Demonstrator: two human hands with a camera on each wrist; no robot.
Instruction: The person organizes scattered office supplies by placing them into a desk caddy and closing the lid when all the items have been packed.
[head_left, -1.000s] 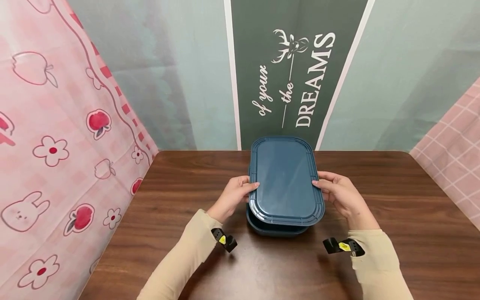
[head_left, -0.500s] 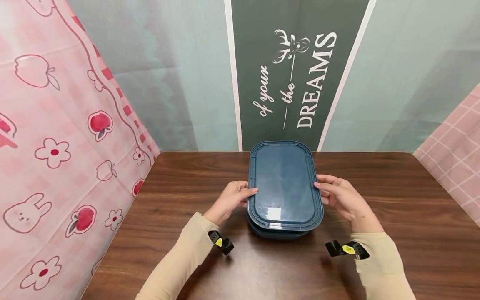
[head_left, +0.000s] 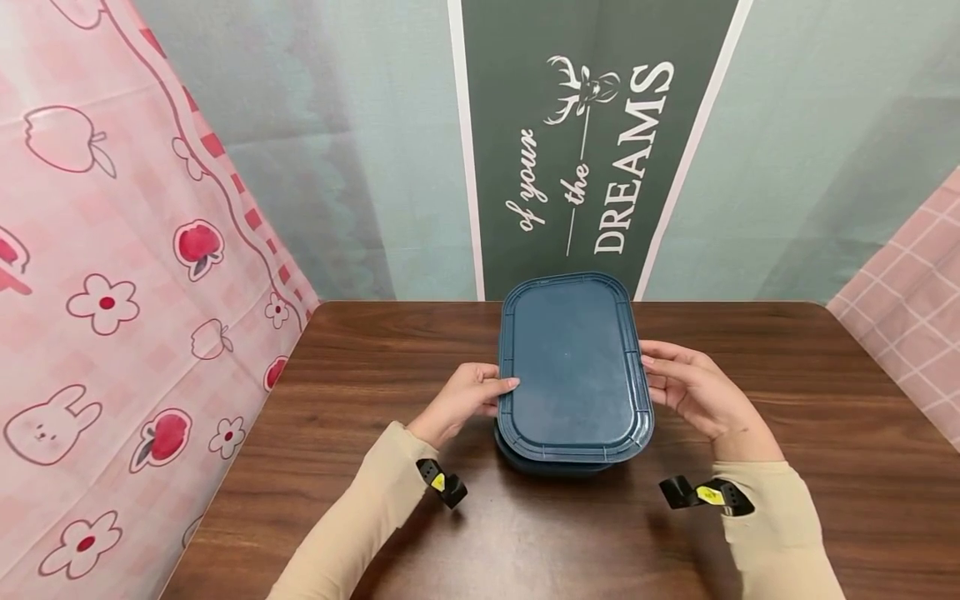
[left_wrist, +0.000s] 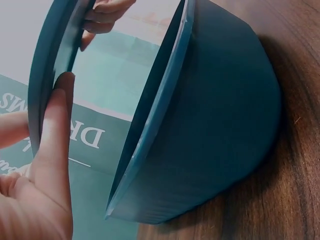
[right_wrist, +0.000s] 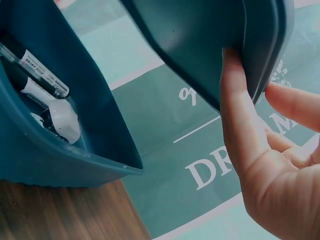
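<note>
A blue plastic lid [head_left: 570, 367] is held just above a matching deep blue box [head_left: 558, 468] that stands on the table. My left hand [head_left: 468, 396] pinches the lid's left edge, thumb on top and fingers underneath. My right hand [head_left: 693, 387] holds the opposite edge, with a finger under the lid in the right wrist view. In the left wrist view a wide gap separates lid [left_wrist: 42, 65] and box [left_wrist: 210, 115]. Inside the box, the right wrist view shows dark-capped marker pens [right_wrist: 45, 72] and a white rounded object [right_wrist: 65, 120]; the rest of the contents is hidden.
The brown wooden table [head_left: 360, 358] has its far edge right behind the box. A green printed curtain [head_left: 562, 150] hangs there. Pink patterned cloth [head_left: 150, 333] hangs at the left, and pink checked cloth [head_left: 922, 292] at the right.
The lid first came down toward me over the box's near rim. Since then its right side has shifted slightly right and up with my right hand, leaving it a bit tilted.
</note>
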